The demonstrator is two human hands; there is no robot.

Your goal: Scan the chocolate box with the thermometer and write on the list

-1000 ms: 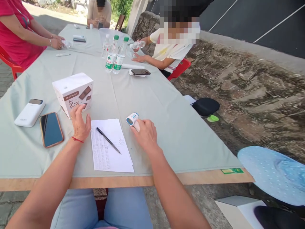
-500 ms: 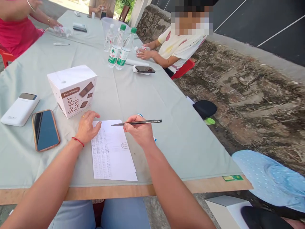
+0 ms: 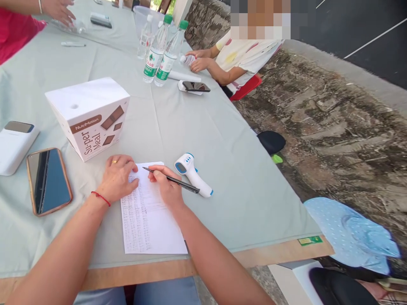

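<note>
A black pen [image 3: 181,183] is pinched in my right hand [image 3: 168,186], its tip pointing left near the top of a white sheet of paper [image 3: 165,233]. Columns of small handwriting fill the sheet's left side. My left hand [image 3: 119,178] rests on the paper's upper left edge, fingers loosely spread and slightly curled, holding nothing. Just right of my right hand lies a white and blue infrared thermometer [image 3: 193,173]. Beyond my left hand stands a white carton [image 3: 92,118] with brown print.
A phone [image 3: 49,182] and a white power bank [image 3: 15,146] lie at the left. Several water bottles [image 3: 154,59] stand farther back, near another phone [image 3: 196,87]. A seated person's hands [image 3: 200,61] hold a bottle; another person's hand [image 3: 60,10] shows at upper left.
My right hand has moved left over the paper with the pen, tilting it and uncovering the thermometer. My left hand stays at the sheet's edge. The view has shifted slightly.
</note>
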